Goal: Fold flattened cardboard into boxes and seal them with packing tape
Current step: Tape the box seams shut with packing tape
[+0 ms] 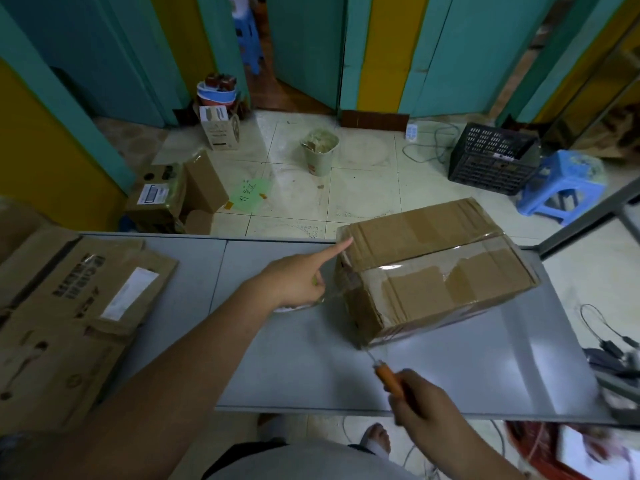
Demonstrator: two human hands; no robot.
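- Box [433, 268]: assembled, with clear tape along its top seam; stands right of centre on the grey counter [311, 375], near the far edge.
- Left hand [294, 282]: centre of frame; index finger straight, tip touching the box's upper left corner; other fingers curled over a tape roll [294, 308], mostly hidden; a clear strip runs from it to the box's side.
- Right hand [422, 407]: lower right; grips an orange-handled cutter [389, 379], blade pointing at the box's lowest corner.
- Flattened cardboard [79, 306]: stacked at the left edge.
- Floor beyond: bin [320, 150]; black crate [491, 157]; blue stool [561, 181].
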